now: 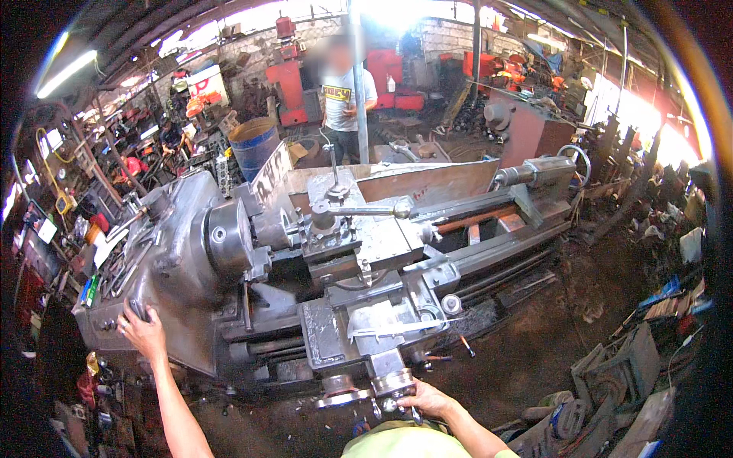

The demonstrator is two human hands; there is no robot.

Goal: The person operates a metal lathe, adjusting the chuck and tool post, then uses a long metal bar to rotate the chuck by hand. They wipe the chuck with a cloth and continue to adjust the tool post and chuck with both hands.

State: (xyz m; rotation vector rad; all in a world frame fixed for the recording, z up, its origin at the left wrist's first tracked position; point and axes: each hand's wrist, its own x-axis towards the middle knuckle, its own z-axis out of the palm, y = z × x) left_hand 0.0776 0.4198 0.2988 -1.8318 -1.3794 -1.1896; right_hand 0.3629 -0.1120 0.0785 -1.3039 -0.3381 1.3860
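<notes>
A large grey metal lathe (179, 275) stands before me. My left hand (145, 332), wearing a ring, is at the front of the headstock, its fingers bent round a dark lever knob (138, 308). My right hand (429, 399) grips the handwheel (393, 382) at the near end of the cross slide; part of the rim is hidden behind the fingers. A second handwheel (343, 399) sits just left of it. Above the slide, the tool post (325, 223) with its long ball-ended lever (366, 209) stands close to the chuck (229, 235).
The tailstock (546, 175) is at the right end of the bed. Loose tools (130, 267) lie on top of the headstock. A person (347, 91) stands behind the lathe by a pole (359, 114). A blue drum (256, 149) is back left; scrap metal (622, 366) lies at right.
</notes>
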